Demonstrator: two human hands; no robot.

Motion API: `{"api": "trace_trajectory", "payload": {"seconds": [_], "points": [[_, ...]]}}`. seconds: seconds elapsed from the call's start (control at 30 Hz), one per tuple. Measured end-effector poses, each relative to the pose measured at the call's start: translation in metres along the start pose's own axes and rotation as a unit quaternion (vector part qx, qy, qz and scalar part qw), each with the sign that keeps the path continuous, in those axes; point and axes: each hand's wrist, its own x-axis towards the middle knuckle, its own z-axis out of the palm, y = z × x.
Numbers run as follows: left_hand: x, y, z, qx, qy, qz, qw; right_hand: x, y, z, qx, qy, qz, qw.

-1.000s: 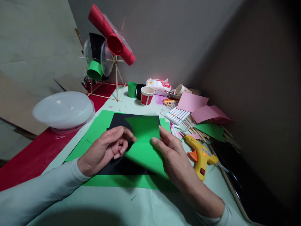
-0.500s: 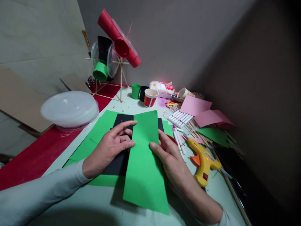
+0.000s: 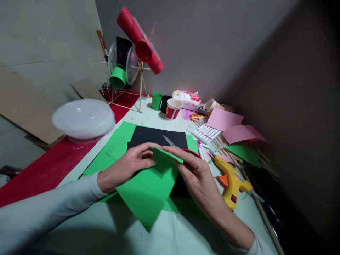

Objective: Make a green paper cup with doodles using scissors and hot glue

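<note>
Both my hands hold a green paper strip [image 3: 148, 191] lifted off the table, its far end bent toward me. My left hand [image 3: 127, 165] pinches the strip's far end from the left. My right hand [image 3: 195, 173] grips the same end from the right, fingers closed over the fold. Under them lie a black sheet [image 3: 156, 136] and a larger green sheet [image 3: 117, 141]. Scissors [image 3: 172, 143] with red handles rest on the black sheet just beyond my right fingers.
A yellow glue gun [image 3: 232, 180] lies right of my right hand. Markers [image 3: 207, 132], pink paper [image 3: 224, 120] and wooden sticks clutter the right. A red-and-white cup [image 3: 173, 108] stands behind, a clear plastic dish [image 3: 83, 118] at left, and a stick-framed wheel of cups [image 3: 132, 56] at the back.
The green strip went from lying flat over the black sheet to being lifted and turned, its far end folded toward me. The scissors came into view behind it.
</note>
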Motion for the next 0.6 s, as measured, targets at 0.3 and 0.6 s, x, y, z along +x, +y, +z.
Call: {"api": "trace_trajectory", "payload": {"seconds": [0.3, 0.6], "points": [[-0.0015, 0.0012, 0.003, -0.079, -0.022, -0.085, 0.993, -0.009, 0.0023, 0.0025, -0.26, -0.01, -0.205, 0.944], [-0.0044, -0.0019, 0.0042, -0.256, -0.054, -0.073, 0.962, -0.0106, 0.0036, 0.0, -0.346, -0.011, -0.217, 0.913]]}}
